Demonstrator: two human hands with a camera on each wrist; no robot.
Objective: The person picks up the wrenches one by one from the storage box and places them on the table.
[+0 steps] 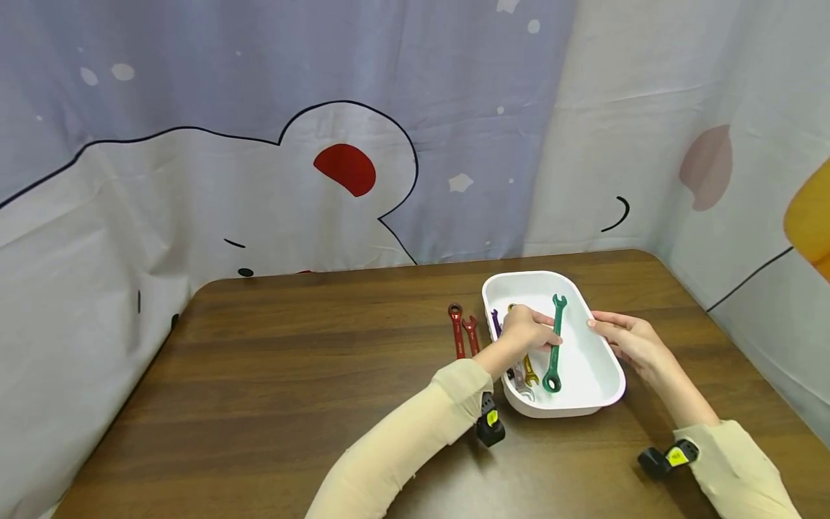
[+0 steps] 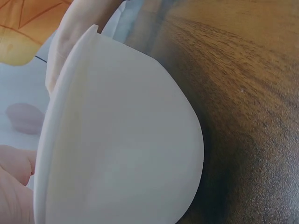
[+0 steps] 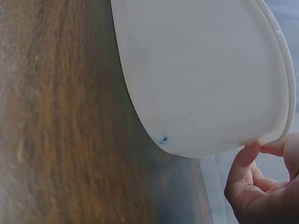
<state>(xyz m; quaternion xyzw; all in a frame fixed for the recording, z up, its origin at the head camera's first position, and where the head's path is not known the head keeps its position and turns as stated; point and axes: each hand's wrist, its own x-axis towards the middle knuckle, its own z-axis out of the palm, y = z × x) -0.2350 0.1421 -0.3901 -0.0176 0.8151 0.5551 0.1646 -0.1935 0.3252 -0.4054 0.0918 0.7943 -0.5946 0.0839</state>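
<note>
A white tray stands on the table with several wrenches in it. My left hand reaches over its left side and pinches a green wrench at mid-shank, the wrench lying lengthwise along the tray. Partly beneath that hand are a purple wrench, a yellow wrench and a silver wrench end. At the right rim, my right hand holds the tray between thumb and fingers; the right wrist view shows the thumb against the outer wall. The left wrist view shows mostly the tray's wall.
Two red wrenches, a longer one and a shorter one, lie on the table just left of the tray. The brown wooden table extends far to the left. A printed curtain hangs behind the table and along its sides.
</note>
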